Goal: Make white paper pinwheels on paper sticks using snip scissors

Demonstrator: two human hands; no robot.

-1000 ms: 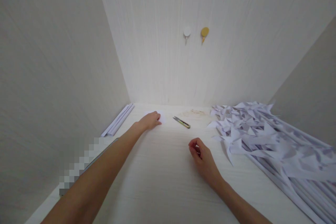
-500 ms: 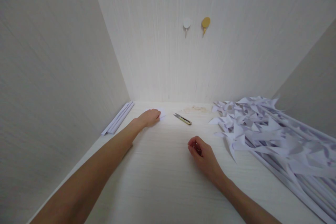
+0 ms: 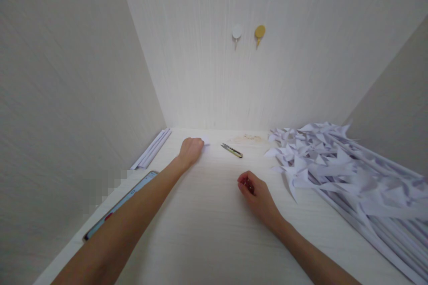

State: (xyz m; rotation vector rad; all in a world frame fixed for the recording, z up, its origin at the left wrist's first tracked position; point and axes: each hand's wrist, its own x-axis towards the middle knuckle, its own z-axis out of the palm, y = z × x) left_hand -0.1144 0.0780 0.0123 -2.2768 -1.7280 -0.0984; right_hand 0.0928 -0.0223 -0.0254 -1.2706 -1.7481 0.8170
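Observation:
At the back of the white table, my left hand (image 3: 191, 150) is closed, its fingers on a white piece of paper (image 3: 206, 141) that shows beyond the knuckles. Most of that paper is hidden by the hand. My right hand (image 3: 256, 191) rests nearer to me with thumb and fingers curled together; whether something small is in them I cannot make out. Between the hands and farther back lie yellow-handled thread snips (image 3: 232, 150), blades pointing left and away, untouched.
On the right lies a large heap of white folded-paper pinwheels (image 3: 307, 160) on paper sticks. Rolled paper tubes (image 3: 152, 149) lie along the left wall. A phone (image 3: 117, 207) is partly behind my left forearm. Small tan bits (image 3: 252, 138) lie by the back wall, below two hooks (image 3: 260, 32).
My left forearm has swung right and the hand has turned slightly, uncovering the phone. The right hand keeps its curled pose. The view has shifted slightly.

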